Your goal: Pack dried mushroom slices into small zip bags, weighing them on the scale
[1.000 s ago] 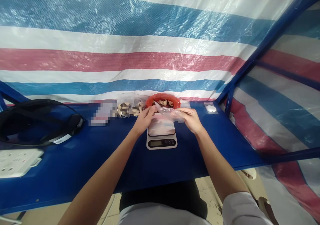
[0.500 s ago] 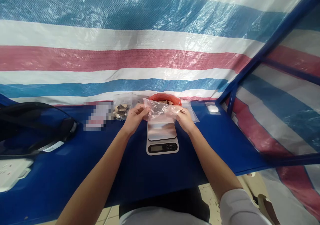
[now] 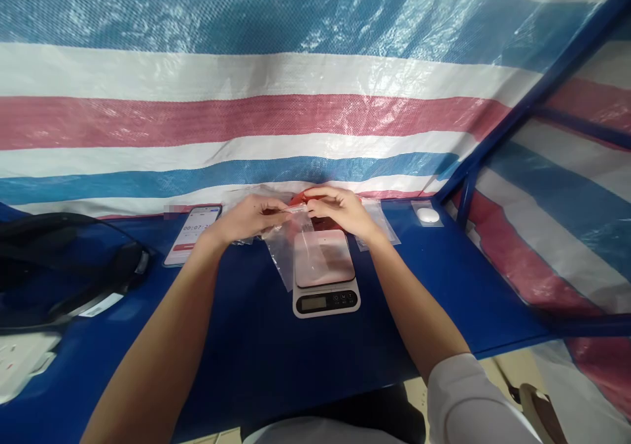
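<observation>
Holding transparent flat plastic bag [image 3: 284,253] by upper edge, in pinched fingertips of left hand [image 3: 251,218] and right hand [image 3: 345,212], close to far edge of blue table [image 3: 256,345]. Could slip from small grip, perhaps, because of smooth thin film. Pointing bottom toward near edge, slightly left, along long axis.

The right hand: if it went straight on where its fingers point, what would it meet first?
The right hand points leftward, so first comes the top edge of the clear bag, which it seems to touch, then probably the left hand; depth is unclear.
</observation>
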Demonstrator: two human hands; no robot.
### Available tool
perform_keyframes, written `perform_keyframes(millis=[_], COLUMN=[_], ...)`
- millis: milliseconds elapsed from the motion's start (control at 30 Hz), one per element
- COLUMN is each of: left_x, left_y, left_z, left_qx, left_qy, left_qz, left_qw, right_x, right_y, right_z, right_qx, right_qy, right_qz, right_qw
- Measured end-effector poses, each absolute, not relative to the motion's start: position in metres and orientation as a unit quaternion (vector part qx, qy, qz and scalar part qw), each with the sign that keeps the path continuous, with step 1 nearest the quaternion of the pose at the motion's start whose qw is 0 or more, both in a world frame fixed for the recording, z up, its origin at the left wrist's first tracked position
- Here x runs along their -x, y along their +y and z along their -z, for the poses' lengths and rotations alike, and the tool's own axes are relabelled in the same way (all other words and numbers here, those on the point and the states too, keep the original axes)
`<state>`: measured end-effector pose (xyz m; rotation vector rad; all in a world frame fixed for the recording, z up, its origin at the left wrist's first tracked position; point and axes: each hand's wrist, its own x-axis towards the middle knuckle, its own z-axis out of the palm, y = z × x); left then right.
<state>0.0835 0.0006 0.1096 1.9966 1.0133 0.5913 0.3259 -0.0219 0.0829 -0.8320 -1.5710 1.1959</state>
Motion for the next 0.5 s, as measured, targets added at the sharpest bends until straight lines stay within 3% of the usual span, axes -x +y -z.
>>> perform_keyframes(millis=[267, 500], left_x=[-0.1, -0.115], left_y=[0.004, 0.0], left_z=[-0.099, -0.082], left_qx=[-0.826, -0.832], left_qy=[0.392, 0.425], left_qz=[-0.244, -0.351], left_qw=[0.324, 0.062], right_x=[-0.325, -0.337], right_y=[-0.012, -0.007], right_z=[-0.074, -0.073], right_qx=[0.404, 0.512], right_qy=[-0.699, -0.678], right_qz=[-0.405, -0.35], right_qw=[0.43, 0.393])
